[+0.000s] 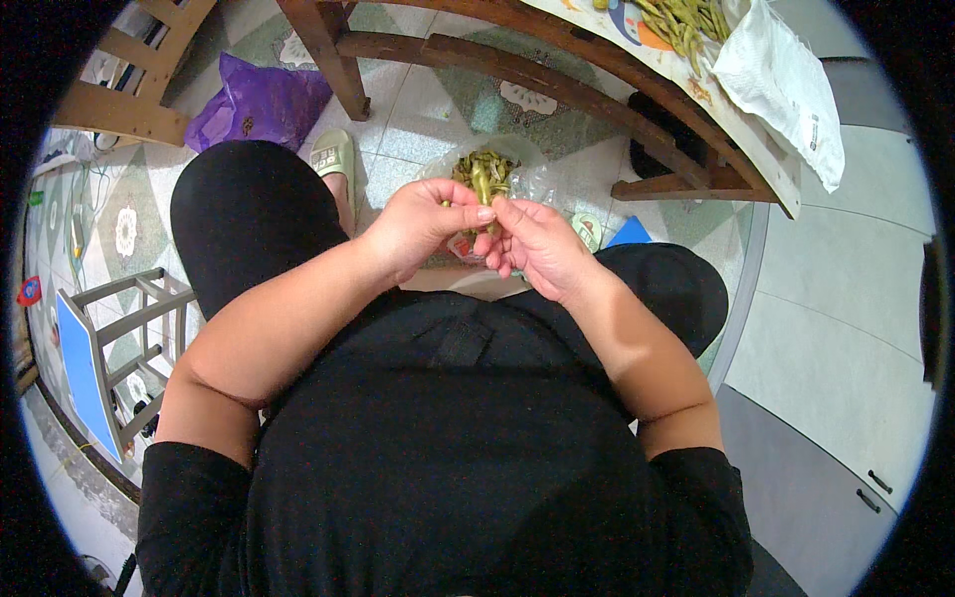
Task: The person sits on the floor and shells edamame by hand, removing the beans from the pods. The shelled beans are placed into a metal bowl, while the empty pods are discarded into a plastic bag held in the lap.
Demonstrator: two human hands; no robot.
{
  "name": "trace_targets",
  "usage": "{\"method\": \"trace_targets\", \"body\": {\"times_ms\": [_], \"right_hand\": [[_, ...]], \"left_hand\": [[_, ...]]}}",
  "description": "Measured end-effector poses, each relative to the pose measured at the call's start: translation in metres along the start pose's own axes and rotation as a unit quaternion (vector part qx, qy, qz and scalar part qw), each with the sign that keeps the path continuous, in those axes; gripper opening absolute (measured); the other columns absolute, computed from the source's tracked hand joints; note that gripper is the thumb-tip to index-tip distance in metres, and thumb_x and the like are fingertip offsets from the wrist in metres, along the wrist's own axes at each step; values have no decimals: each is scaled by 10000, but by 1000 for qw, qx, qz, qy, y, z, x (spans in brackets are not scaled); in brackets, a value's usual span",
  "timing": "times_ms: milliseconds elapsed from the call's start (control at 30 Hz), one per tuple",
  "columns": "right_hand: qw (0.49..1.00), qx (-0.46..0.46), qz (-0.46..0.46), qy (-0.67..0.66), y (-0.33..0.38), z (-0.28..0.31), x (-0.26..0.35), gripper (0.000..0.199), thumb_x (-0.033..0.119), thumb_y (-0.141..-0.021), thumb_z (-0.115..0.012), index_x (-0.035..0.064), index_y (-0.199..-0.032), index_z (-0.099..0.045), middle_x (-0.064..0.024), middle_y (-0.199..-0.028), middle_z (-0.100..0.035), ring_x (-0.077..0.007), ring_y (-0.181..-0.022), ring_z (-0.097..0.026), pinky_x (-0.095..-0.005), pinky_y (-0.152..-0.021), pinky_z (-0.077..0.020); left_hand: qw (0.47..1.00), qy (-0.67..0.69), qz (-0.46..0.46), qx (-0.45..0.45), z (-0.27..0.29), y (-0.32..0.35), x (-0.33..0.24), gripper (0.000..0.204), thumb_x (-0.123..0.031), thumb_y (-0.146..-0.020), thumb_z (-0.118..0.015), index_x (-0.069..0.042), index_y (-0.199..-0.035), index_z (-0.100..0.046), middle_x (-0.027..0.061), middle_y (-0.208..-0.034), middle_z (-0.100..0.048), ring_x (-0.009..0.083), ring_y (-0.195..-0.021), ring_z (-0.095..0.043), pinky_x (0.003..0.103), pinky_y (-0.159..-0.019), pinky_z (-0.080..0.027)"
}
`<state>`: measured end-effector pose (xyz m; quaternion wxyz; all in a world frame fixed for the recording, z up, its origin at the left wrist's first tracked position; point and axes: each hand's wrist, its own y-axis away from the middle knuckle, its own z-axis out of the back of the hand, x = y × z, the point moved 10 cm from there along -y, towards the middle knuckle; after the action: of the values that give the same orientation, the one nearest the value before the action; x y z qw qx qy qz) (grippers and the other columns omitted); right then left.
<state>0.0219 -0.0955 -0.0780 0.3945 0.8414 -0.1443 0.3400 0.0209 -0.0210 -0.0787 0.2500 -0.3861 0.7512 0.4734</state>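
Note:
Between my two hands, over my lap, is a green bean pod [482, 185]. The thumb and fingers of my left hand [423, 221] pinch it from one side. My right hand [542, 239] pinches its lower end, with the thumbs of both hands almost touching. Just beyond my fingers, a clear plastic bag [532, 171] stands low between my feet, with several greenish-brown pods or shells [485, 162] in it. My hands hide the near part of the bag.
A wooden-legged table [781, 184] spans the far side, bearing a heap of pods [686, 25] and a white bag [781, 80]. A purple bag [254, 104] lies on the tiled floor at far left. A blue-topped stool [90, 368] stands left; grey cabinets [836, 289] line the right.

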Motion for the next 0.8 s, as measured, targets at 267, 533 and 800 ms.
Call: {"method": "trace_targets", "body": {"times_ms": [267, 533, 800], "right_hand": [[995, -1, 6, 102, -4, 1, -7, 174, 195, -829, -507, 23, -839, -529, -72, -712, -582, -106, -595, -532, -197, -511, -422], [993, -32, 111, 3, -11, -7, 18, 157, 202, -834, -509, 53, -787, -514, -49, -684, -572, -85, -561, -517, -198, -508, -420], [708, -106, 415, 562, 23, -47, 77, 95, 86, -750, -543, 19, -802, -501, -112, -722, -513, -279, -636, -504, -326, -563, -411]], "left_hand": [[998, 46, 13, -40, 15, 4, 18, 198, -232, -754, -618, -131, -660, -477, -61, -508, -395, 41, -400, -289, 186, -367, -202], [970, 241, 3, 24, 5, 0, 10, 142, -206, -814, -527, -131, -716, -457, -65, -534, -362, 37, -435, -275, 187, -392, -199], [932, 348, 92, 45, 0, 3, 14, 106, -170, -809, -489, -114, -740, -432, -42, -590, -368, 52, -465, -318, 182, -391, -208]]}}
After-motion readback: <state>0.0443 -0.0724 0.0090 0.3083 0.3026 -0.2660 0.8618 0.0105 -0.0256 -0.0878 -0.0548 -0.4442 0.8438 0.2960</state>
